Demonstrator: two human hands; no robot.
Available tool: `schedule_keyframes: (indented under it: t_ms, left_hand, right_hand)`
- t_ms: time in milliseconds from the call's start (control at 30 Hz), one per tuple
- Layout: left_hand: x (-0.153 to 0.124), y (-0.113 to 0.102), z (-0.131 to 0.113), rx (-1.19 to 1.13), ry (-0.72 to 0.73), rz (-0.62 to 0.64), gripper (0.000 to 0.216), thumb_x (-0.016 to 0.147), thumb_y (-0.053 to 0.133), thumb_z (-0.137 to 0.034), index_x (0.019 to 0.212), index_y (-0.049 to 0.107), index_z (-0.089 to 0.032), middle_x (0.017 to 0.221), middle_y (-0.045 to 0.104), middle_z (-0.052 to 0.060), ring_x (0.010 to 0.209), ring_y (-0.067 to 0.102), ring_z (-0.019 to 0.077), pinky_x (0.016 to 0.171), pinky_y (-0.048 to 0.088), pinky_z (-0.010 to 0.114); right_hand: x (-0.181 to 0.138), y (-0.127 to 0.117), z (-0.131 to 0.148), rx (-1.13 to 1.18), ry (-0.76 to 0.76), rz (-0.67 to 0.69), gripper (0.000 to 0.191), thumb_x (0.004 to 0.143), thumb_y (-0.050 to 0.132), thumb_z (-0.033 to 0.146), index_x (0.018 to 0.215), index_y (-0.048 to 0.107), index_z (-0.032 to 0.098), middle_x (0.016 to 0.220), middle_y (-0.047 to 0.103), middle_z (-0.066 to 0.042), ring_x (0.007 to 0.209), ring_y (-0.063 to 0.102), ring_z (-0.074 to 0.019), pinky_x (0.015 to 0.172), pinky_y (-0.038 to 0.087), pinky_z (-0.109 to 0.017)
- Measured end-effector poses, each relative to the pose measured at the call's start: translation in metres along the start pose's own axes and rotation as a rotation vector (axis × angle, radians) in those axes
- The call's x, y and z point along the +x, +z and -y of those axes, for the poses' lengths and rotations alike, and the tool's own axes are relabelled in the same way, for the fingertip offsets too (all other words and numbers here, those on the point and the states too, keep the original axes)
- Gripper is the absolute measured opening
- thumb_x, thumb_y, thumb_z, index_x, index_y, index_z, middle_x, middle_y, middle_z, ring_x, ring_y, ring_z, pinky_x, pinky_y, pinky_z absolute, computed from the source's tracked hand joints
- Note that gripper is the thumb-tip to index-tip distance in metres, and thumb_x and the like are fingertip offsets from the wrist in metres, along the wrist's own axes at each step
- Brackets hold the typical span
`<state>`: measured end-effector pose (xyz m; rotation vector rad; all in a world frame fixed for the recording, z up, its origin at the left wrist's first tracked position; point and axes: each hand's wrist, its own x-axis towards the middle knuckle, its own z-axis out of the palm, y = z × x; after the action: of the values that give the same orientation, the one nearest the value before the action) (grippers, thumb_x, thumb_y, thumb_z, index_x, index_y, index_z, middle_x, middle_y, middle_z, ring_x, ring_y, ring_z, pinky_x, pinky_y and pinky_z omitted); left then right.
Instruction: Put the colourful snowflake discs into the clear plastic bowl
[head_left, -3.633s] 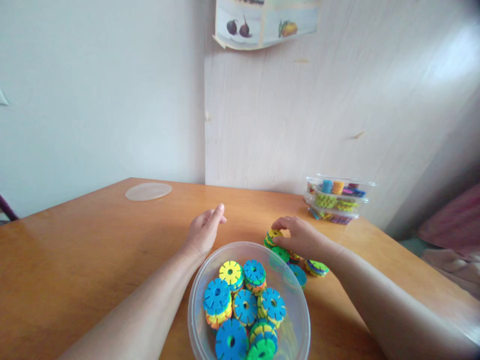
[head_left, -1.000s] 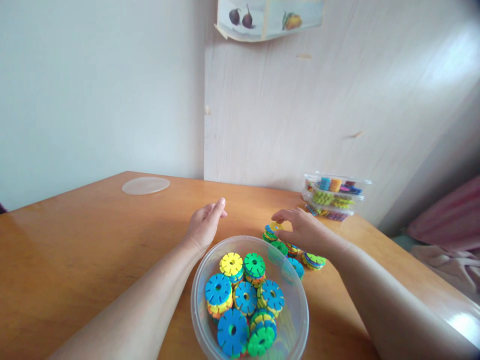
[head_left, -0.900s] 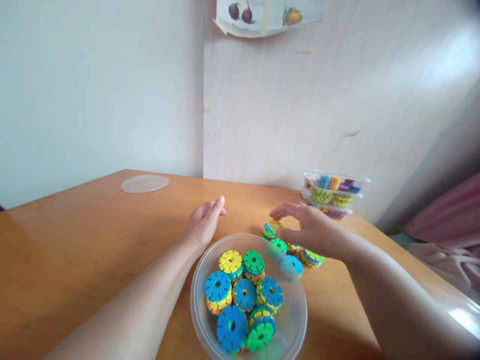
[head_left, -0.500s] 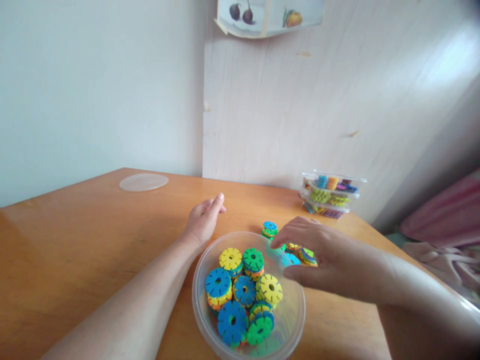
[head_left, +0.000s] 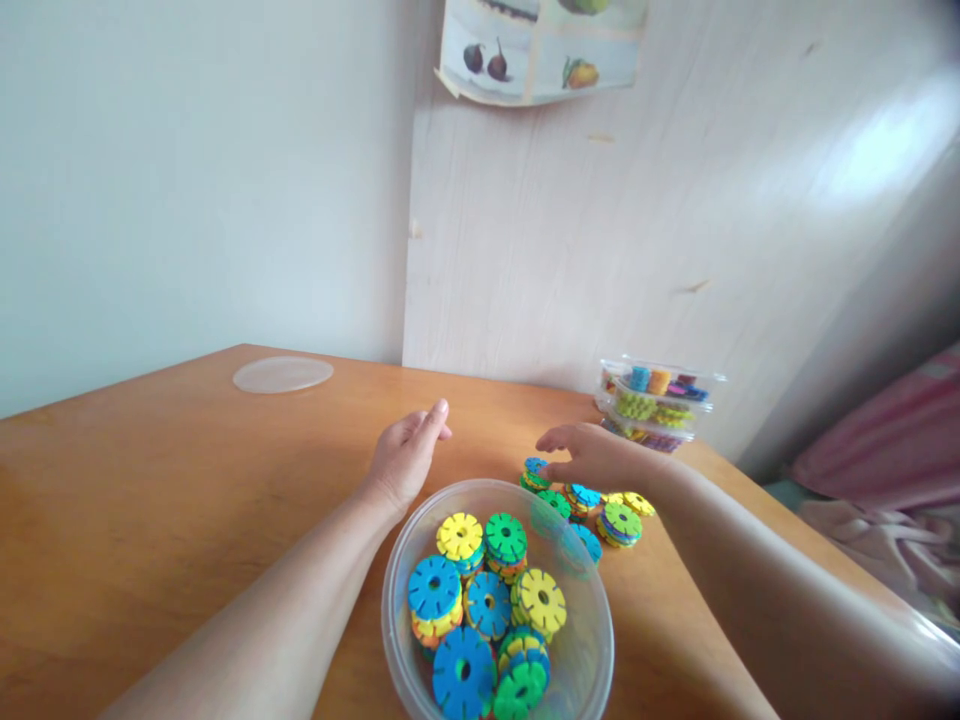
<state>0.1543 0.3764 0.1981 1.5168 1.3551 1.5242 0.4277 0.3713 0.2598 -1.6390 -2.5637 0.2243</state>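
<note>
A clear round plastic tub point(head_left: 589, 640) stands in front of me. Inside are stacks of slotted plastic discs, among them a blue disc point(head_left: 464, 672), a yellow disc point(head_left: 542, 598) and a green disc point(head_left: 505, 538). My left hand point(head_left: 409, 450) is behind the tub's left rim, fingers curled in and thumb raised; nothing shows in it. Beyond the rim on the right, my right hand point(head_left: 592, 455) hovers open, thumb and fingers apart, by a small stack topped with a blue disc point(head_left: 535, 466). More disc stacks point(head_left: 621, 522) lie beneath and beside its wrist.
A round translucent lid point(head_left: 283, 374) lies at the back left of the wooden table point(head_left: 187, 480). Stacked clear boxes point(head_left: 660, 402) of colourful pieces stand at the back right, near the wall. Pink cloth point(head_left: 892, 430) is beyond the table's right edge.
My right hand has moved forward, away from the tub's right rim to the disc stacks behind it, uncovering several of them. My left hand keeps its pose. The view has tilted up slightly.
</note>
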Motion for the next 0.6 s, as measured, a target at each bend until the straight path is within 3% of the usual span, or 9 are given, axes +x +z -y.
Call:
schedule_keyframes:
  t_ms: [300, 433, 600]
  left_hand:
    - [0.0, 0.0, -0.002, 0.005, 0.006, 0.005, 0.059, 0.085, 0.052, -0.075, 0.068, 0.069, -0.021, 0.082, 0.075, 0.005, 0.088, 0.066, 0.0238, 0.082, 0.047, 0.033]
    - [-0.002, 0.0, -0.003, -0.007, 0.004, 0.005, 0.059, 0.084, 0.052, -0.075, 0.068, 0.069, -0.021, 0.082, 0.075, 0.005, 0.089, 0.066, 0.0243, 0.085, 0.046, 0.034]
    - [-0.001, 0.001, -0.005, -0.002, -0.002, 0.006, 0.059, 0.083, 0.052, -0.076, 0.068, 0.069, -0.021, 0.083, 0.075, 0.005, 0.09, 0.066, 0.0246, 0.087, 0.046, 0.035]
  right_hand:
    - [0.018, 0.015, -0.004, 0.06, -0.022, 0.025, 0.038, 0.078, 0.071, 0.031, 0.114, 0.075, 0.018, 0.109, 0.078, -0.009, 0.096, 0.072, -0.0249, 0.083, 0.054, -0.032]
    - [0.001, 0.006, 0.002, 0.032, -0.03, -0.01, 0.036, 0.08, 0.07, 0.032, 0.114, 0.075, 0.019, 0.109, 0.078, -0.008, 0.098, 0.071, -0.0259, 0.087, 0.054, -0.034]
    - [-0.043, -0.016, 0.025, 0.117, -0.092, -0.131, 0.033, 0.085, 0.068, 0.031, 0.116, 0.073, 0.021, 0.115, 0.076, -0.008, 0.103, 0.07, -0.0243, 0.09, 0.054, -0.035]
